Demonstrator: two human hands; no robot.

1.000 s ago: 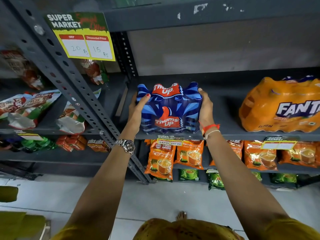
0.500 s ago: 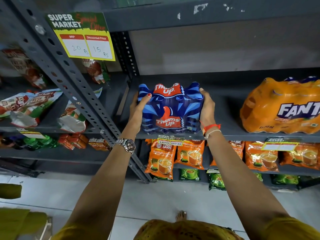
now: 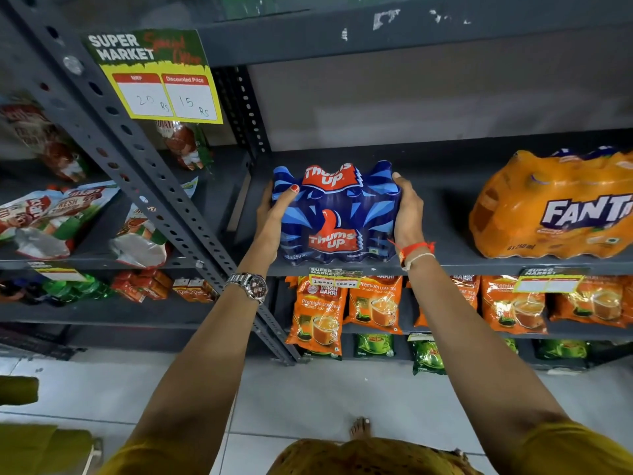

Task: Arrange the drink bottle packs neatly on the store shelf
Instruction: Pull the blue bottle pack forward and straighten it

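Blue Thums Up pack [image 3: 337,214] on shelf [image 3: 445,258], left hand [image 3: 274,221] and right hand [image 3: 407,214] clamping its sides; Fanta pack [image 3: 555,207] cut off at right edge.

"Thums Up" pack [image 3: 337,214], "Fanta" pack [image 3: 555,207], sign [image 3: 154,77] apparently "20/15 Rs".

Shop aisle, dark racking.
Grey perforated steel uprights [image 3: 161,186] stand on a pale tiled floor [image 3: 291,402]; grey back wall [image 3: 428,97].

The dark grey shelf [image 3: 442,214] holds a blue Thums Up pack [image 3: 337,214] near its left end and an orange Fanta pack [image 3: 555,207] well apart on the right, both standing at the front edge.
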